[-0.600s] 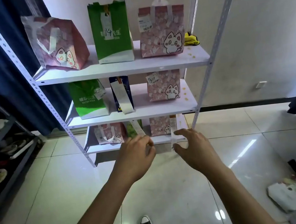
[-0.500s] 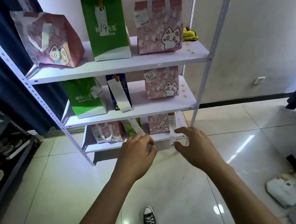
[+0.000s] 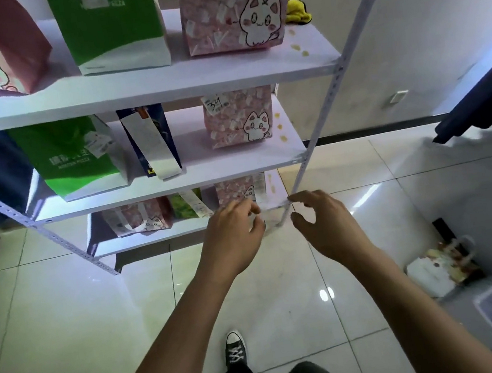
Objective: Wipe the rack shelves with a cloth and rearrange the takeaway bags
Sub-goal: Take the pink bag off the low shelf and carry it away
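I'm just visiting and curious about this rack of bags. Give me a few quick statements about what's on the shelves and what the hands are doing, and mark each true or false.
1. A yellow cloth lies at the right end of the upper shelf. True.
2. The left hand grips that cloth. False: it reaches towards the bottom shelf, far from the cloth.
3. A green bag stands on the middle shelf. True.
4. The right hand carries a pink bag. False: it holds nothing.
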